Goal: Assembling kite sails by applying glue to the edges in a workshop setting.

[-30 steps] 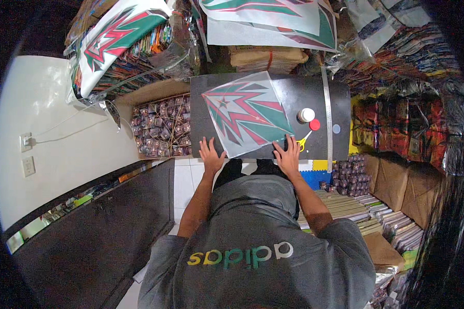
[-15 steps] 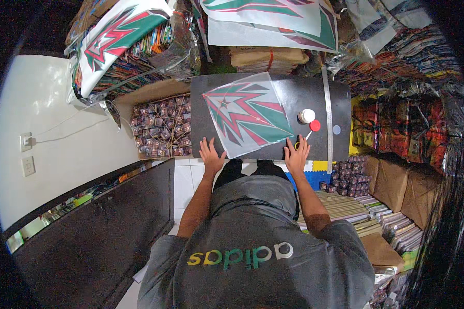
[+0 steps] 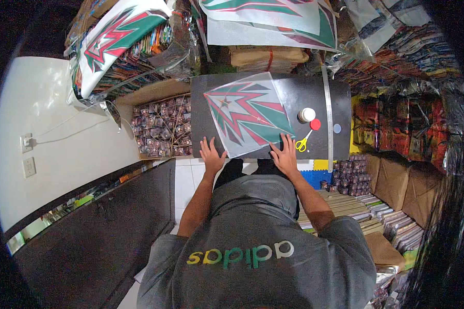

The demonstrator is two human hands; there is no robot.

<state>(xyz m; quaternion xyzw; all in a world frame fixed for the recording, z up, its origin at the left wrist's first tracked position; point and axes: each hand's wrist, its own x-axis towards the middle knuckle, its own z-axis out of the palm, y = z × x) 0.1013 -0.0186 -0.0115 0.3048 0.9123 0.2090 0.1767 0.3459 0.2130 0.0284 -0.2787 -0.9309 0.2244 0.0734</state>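
Note:
A thin, four-cornered sheet (image 3: 242,113) with jagged green, red and white shapes lies flat on a dark tabletop (image 3: 304,90). At its near left corner, my left hand (image 3: 212,156) rests with fingers spread, by the table's front edge. My right hand (image 3: 285,155) lies open along the sheet's lower right edge, fingertips on it. Just right of that hand are yellow-handled scissors (image 3: 301,145). Beyond them stand a white jar (image 3: 307,115) and a red lid (image 3: 315,124). Neither hand grips anything.
A long metal ruler (image 3: 329,105) lies along the table's right side, with a pale disc (image 3: 336,128) beside it. Left of the table is a carton (image 3: 162,123) of small wrapped items. More patterned sheets (image 3: 273,36) drape over stacks behind. Bundles (image 3: 340,206) fill the right floor.
My right hand has slid left along the sheet's edge, uncovering the scissors' yellow handles. The sheet has shifted very slightly to the right. My left hand has barely moved.

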